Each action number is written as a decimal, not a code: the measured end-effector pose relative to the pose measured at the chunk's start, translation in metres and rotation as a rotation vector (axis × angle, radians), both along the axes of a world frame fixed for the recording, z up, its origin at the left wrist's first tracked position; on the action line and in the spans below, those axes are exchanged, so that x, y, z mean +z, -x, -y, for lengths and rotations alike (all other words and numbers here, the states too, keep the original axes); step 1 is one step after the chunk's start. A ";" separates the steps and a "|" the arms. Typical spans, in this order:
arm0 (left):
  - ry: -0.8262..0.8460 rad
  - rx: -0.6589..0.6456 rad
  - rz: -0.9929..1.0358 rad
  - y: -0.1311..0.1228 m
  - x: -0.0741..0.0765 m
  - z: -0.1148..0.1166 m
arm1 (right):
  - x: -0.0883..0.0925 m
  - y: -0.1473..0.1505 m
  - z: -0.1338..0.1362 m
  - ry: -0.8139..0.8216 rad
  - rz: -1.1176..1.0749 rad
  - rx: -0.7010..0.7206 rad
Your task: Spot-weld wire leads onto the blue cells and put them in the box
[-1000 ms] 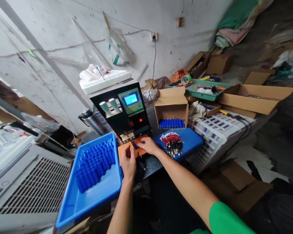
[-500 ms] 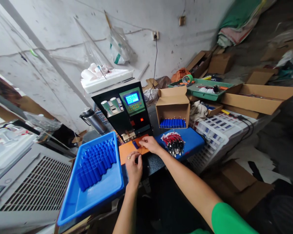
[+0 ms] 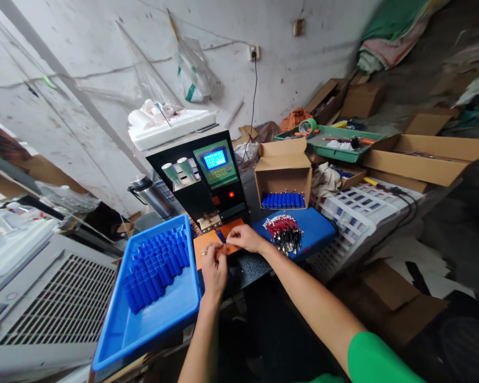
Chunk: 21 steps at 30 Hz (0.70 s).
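Observation:
My left hand (image 3: 213, 268) and my right hand (image 3: 245, 238) meet over an orange pad (image 3: 203, 242) in front of a black spot-welding machine (image 3: 201, 178) with a lit blue screen. A small blue battery cell (image 3: 220, 235) lies on the pad between my fingertips. Both hands are pinched close beside it. What each pinch holds is too small to make out. A ring shows on my left hand.
A blue tray (image 3: 151, 314) of upright blue cells sits at the left. A bundle of red-and-black leads (image 3: 284, 234) lies on a blue board (image 3: 315, 229) at the right. Behind it stands an open carton (image 3: 282, 178) with blue cells. A steel kettle (image 3: 149, 198) stands behind the tray.
My left hand drew back toward me, then came forward again to the pad's front edge. My right hand stayed by the cell.

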<state>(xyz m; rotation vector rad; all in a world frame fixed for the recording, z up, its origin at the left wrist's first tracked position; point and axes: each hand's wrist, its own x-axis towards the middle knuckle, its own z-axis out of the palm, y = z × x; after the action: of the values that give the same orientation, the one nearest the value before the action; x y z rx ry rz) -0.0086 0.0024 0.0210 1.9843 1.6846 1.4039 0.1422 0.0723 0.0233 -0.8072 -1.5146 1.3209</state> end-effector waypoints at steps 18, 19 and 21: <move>0.182 -0.052 0.268 0.000 0.004 -0.020 | -0.003 0.003 -0.005 0.111 -0.151 -0.248; 0.186 -0.042 0.250 0.001 0.005 -0.024 | -0.004 0.004 -0.006 0.106 -0.143 -0.258; 0.193 -0.021 0.200 0.003 0.006 -0.031 | -0.005 0.005 -0.007 0.092 -0.124 -0.280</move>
<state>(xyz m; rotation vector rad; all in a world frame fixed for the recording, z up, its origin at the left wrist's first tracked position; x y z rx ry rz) -0.0117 0.0336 0.0271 1.6947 1.6377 1.3279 0.1369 0.0793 0.0179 -0.9404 -1.2024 1.2135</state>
